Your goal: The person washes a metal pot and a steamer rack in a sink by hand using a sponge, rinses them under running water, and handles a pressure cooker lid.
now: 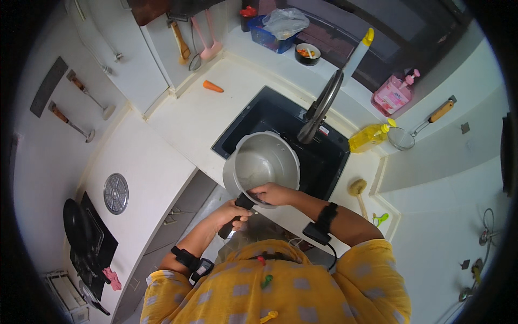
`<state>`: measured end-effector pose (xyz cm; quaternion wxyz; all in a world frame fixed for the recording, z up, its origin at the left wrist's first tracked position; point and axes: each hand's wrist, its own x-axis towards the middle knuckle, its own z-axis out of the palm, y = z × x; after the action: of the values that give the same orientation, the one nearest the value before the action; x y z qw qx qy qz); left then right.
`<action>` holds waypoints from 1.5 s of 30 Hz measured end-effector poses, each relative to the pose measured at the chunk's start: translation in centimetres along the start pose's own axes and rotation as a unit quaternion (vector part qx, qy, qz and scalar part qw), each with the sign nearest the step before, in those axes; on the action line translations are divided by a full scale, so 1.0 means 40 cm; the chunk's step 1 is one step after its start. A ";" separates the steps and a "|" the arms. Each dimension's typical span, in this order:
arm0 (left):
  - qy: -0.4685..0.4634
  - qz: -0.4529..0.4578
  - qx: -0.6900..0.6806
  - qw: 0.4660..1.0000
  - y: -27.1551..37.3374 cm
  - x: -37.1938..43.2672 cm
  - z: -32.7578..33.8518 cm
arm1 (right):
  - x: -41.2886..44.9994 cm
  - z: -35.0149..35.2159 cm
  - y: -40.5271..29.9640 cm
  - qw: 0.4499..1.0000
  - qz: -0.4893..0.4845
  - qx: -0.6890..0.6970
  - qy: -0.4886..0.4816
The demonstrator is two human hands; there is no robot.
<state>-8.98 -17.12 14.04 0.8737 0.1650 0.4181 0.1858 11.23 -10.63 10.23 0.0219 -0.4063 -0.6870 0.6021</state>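
Note:
A silver metal pot (pixel 263 158), likely a pressure cooker body, is tilted over the front left of a dark sink (pixel 315 168), its open mouth facing up. My left hand (pixel 232 214) is wrapped around the pot's black handle (pixel 244 201). Over the near rim reaches my right hand (pixel 272 193), its fingers inside against the near wall. Those fingertips are partly hidden, so whether they hold anything cannot be made out. Above the sink's far side arches a metal faucet (pixel 323 107). Inside the pot, the bottom looks shiny.
A carrot (pixel 213 86) lies on the counter behind the sink. To the right stand a yellow pump bottle (pixel 369 137), a round brush (pixel 358 187) and a green peeler (pixel 380 219). Leftward are a perforated steamer plate (pixel 116 193) and a black pan (pixel 77 224) on the stove.

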 end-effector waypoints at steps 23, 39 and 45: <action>0.176 0.026 0.449 0.876 0.235 0.124 0.056 | -0.465 -0.004 0.344 0.858 0.102 -0.097 0.493; 0.413 0.153 0.789 0.427 0.214 0.099 -0.063 | -0.483 0.052 0.392 0.834 0.034 -0.081 0.545; 0.429 0.182 0.774 0.427 0.190 0.079 -0.077 | -0.454 0.083 0.373 0.856 0.012 -0.073 0.511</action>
<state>-11.01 -8.59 13.45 0.0322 0.7435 0.6678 -0.0146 29.60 -24.75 5.05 0.3332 -0.6658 -0.6157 0.2581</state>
